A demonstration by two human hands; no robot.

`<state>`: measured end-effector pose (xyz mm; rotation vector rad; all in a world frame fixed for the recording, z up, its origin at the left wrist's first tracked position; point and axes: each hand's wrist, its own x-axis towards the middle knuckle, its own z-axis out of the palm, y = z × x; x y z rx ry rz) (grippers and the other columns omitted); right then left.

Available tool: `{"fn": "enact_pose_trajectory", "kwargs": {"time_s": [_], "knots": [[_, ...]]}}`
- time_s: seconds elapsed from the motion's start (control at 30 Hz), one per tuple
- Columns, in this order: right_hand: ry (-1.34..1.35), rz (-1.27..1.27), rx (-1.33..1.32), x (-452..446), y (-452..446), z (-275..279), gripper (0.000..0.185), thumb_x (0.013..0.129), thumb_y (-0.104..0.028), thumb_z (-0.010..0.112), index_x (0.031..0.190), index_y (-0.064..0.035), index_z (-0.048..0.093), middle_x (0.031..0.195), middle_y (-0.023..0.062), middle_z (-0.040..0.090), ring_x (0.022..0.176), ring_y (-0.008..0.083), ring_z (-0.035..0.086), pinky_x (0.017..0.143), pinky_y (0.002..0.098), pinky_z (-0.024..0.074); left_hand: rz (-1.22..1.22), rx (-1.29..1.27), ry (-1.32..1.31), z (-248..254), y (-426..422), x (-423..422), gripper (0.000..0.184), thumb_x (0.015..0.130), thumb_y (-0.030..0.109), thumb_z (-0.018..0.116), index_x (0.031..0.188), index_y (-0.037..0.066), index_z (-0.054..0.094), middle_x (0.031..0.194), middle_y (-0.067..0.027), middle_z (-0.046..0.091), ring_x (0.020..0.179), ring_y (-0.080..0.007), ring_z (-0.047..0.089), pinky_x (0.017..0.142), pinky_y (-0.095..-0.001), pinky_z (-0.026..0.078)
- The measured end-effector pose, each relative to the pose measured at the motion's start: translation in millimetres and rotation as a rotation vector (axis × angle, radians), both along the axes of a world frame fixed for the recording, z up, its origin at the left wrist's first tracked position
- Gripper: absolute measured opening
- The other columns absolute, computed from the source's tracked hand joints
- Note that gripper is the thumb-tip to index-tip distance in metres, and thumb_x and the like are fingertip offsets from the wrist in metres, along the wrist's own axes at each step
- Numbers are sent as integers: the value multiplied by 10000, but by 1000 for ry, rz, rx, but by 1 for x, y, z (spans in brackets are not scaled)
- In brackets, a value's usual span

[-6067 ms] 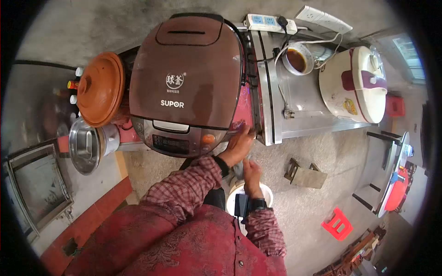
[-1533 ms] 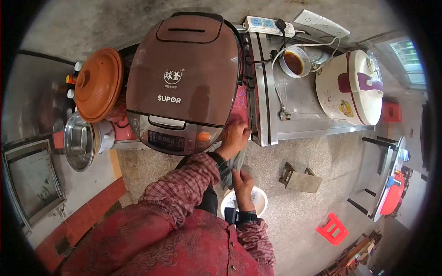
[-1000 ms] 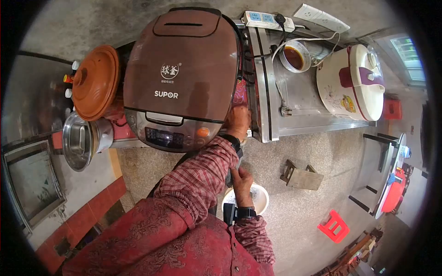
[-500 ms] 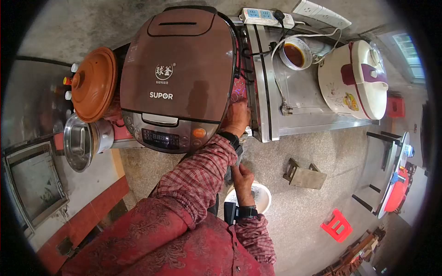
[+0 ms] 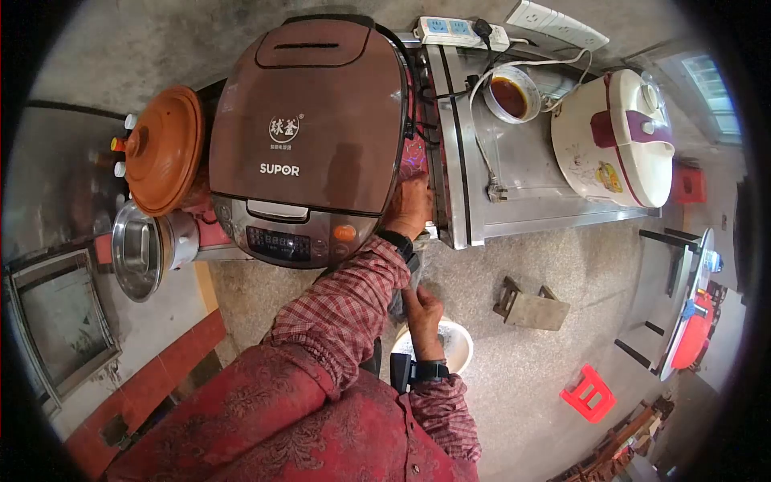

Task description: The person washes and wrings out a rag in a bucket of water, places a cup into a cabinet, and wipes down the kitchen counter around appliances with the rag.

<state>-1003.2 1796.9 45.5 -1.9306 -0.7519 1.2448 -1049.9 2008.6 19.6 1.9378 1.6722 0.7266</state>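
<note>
A person in a red patterned top and checked sleeves works with both hands beside a brown cooker (image 5: 313,136) marked SUPOR, its control panel facing the wearer. The left hand (image 5: 411,207) rests against the right side of the brown cooker, near its front corner, over a red mat (image 5: 414,157). Its fingers are curled, the tips out of sight; whether they grip anything cannot be told. The right hand (image 5: 424,312), below the brown cooker's front right corner, has thumb and fingers drawn together, pinching a grey cloth (image 5: 397,300). The cloth hangs just off that same corner of the brown cooker, partly hidden by the left wrist. Farther below the brown cooker, a white bucket (image 5: 458,345) stands partly behind the right hand and wrist.

Left of the brown cooker are a lidded clay pot (image 5: 165,153) and, nearer the wearer, a white pot (image 5: 185,239) under a clear lid (image 5: 136,249). To the brown cooker's right, a steel table (image 5: 546,195) carries a power strip (image 5: 450,32), a bowl (image 5: 534,95) of dark brown liquid, a loose plug (image 5: 496,193) and a white cooker (image 5: 590,153). On the floor, right of the brown cooker and well apart from it, are a wooden stool (image 5: 540,312) and a red stool (image 5: 590,394).
</note>
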Motion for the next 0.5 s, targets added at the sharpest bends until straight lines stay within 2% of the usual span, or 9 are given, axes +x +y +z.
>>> {"fn": "enact_pose_trajectory", "kwargs": {"time_s": [0.13, 0.2, 0.27, 0.33, 0.4, 0.43, 0.5], "knots": [[21, -7, -17, -5, 10, 17, 251, 819, -188, 618, 704, 29, 562, 630, -55, 463, 609, 59, 386, 506, 240, 339, 7, -169, -98, 14, -2, 1, 66, 743, 68, 519, 755, 41, 577, 648, -176, 562, 638, -333, 582, 560, -420, 472], [6, 10, -13, -3, 6, 8, 236, 818, -178, 618, 714, 29, 570, 639, -52, 476, 614, 58, 393, 509, 239, 344, -21, -165, 58, 2, 1, 3, 198, 700, 131, 602, 883, 57, 583, 724, -180, 617, 700, -351, 620, 590, -451, 490], [-7, 30, -8, -5, 0, -3, 222, 816, -168, 618, 723, 29, 578, 647, -50, 490, 619, 56, 400, 512, 238, 349, -18, -188, 43, -8, 2, 5, 207, 701, 135, 607, 893, 64, 582, 723, -178, 618, 702, -351, 620, 598, -449, 492], [99, -55, 9, -6, 0, -4, 191, 815, -146, 615, 730, 21, 580, 669, -45, 508, 629, 54, 412, 518, 230, 354, -19, -205, 24, -4, 2, 4, 215, 701, 139, 613, 903, 71, 582, 722, -175, 619, 703, -352, 620, 605, -448, 495], [99, -40, -10, -4, 4, 6, 182, 816, -141, 614, 735, 19, 582, 682, -45, 512, 636, 52, 415, 520, 226, 354, -96, -283, 64, 1, 0, 2, 236, 694, 124, 627, 911, 54, 565, 808, -191, 614, 759, -358, 612, 632, -441, 497], [102, -28, -33, -5, 7, 11, 173, 816, -136, 613, 740, 16, 583, 694, -44, 517, 642, 51, 419, 523, 222, 354, -96, -282, 65, 2, -5, -1, 236, 694, 124, 627, 911, 54, 565, 808, -191, 614, 759, -358, 612, 632, -441, 497], [84, -32, 3, -6, 4, 5, 187, 819, -144, 616, 716, 5, 572, 656, -29, 506, 602, 60, 413, 492, 235, 350, -168, -92, 115, 5, -12, -2, 262, 692, 98, 626, 930, 31, 538, 904, -218, 584, 814, -370, 593, 658, -433, 498]]}}
